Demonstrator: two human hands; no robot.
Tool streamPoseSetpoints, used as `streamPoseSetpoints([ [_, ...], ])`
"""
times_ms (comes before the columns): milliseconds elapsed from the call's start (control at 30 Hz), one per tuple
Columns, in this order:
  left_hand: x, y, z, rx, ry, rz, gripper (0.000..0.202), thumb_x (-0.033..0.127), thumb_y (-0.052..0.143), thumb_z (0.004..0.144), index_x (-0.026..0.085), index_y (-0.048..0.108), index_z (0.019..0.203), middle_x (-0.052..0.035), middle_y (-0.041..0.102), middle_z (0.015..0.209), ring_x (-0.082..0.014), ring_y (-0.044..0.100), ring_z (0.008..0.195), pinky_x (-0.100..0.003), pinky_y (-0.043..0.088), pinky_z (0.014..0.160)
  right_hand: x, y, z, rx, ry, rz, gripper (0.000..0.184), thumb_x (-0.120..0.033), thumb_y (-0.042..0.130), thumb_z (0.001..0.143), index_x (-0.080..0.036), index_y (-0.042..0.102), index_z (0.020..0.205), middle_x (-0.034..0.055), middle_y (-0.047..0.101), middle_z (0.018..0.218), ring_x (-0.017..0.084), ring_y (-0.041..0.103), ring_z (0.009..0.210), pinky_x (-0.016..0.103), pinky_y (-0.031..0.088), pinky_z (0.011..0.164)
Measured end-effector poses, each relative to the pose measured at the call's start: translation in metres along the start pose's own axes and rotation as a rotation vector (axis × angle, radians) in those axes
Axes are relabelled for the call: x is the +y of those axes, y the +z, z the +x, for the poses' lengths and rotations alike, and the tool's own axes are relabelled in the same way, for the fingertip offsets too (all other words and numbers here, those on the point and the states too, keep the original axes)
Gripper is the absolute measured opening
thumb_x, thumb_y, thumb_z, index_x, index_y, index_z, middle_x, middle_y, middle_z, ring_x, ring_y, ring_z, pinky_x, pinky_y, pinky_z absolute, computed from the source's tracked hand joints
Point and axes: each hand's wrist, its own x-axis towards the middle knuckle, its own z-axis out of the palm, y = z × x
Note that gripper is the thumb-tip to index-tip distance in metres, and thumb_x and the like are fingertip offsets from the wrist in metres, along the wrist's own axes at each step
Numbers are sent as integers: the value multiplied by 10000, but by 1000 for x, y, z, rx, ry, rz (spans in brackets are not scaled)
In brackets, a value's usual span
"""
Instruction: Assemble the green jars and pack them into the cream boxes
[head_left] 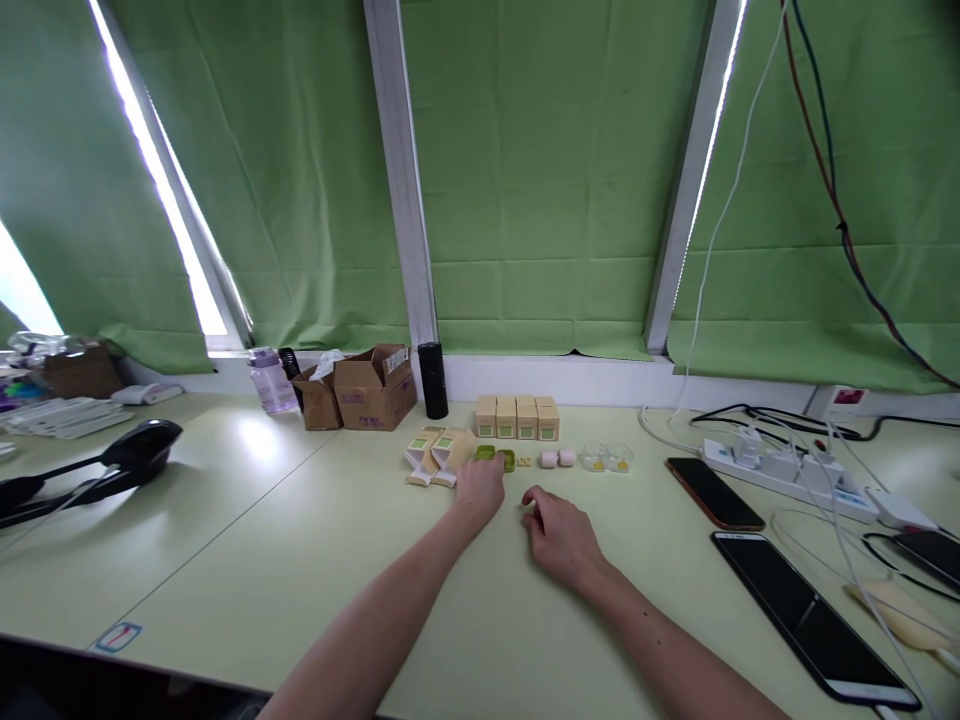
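My left hand (pixel 481 487) reaches to a pair of small green containers (pixel 485 453), its fingertips closed at the right-hand one and partly covering it. My right hand (pixel 561 530) hovers low over the table, fingers loosely curled with a gap between thumb and forefinger, holding nothing. Just left of my left hand lie two opened small cardboard boxes (pixel 439 455) with green labels. To the right of the green containers are tiny yellowish pieces (pixel 524 462), two pink pieces (pixel 557 458) and two clear round cases (pixel 607 458) with yellow spots inside.
Behind stand several closed small boxes (pixel 517 418) in a row and a black cylinder (pixel 433 381). Larger cardboard boxes (pixel 375 388) and a purple bottle (pixel 272 380) are back left. Phones (pixel 806 610), a power strip (pixel 787 475) and loose cables crowd the right.
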Motion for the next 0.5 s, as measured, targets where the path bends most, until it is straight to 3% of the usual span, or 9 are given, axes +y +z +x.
streamPoseSetpoints([
  [267,5,-15,-34,12,122,42,328,60,515,880,208,689,1116,-145,761,929,-301,738,892,-366,484,776,13,4,7,134,11,136,197,-132,524,940,-242,585,1092,55,729,1040,220,686,907,315,453,759],
  [500,5,-23,-72,77,222,50,252,114,514,894,202,690,1051,-130,745,845,-292,712,785,-345,431,677,11,5,5,216,40,237,474,-206,639,863,-300,470,1296,52,629,1343,193,683,833,359,521,748],
])
